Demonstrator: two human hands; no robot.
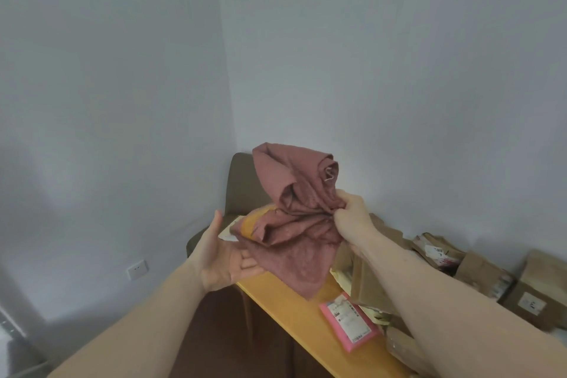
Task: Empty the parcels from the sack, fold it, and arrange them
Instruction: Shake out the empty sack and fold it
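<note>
The dusty-pink cloth sack (294, 212) is bunched up in the air above the left end of the wooden table (291, 301). My right hand (349, 212) grips a gathered fold at its right side. My left hand (221, 252) is palm up with straight fingers under the sack's lower left part, touching the cloth. A yellow-orange band shows at the sack's left. Several parcels lie on the table: a pink one (349, 322) with a white label near the front edge, and brown paper ones (484, 273) further right.
A brown chair (242, 184) stands behind the table's left end, in the corner of the white walls. A white socket (137, 269) sits low on the left wall. More brown boxes (540, 291) line the wall at the right.
</note>
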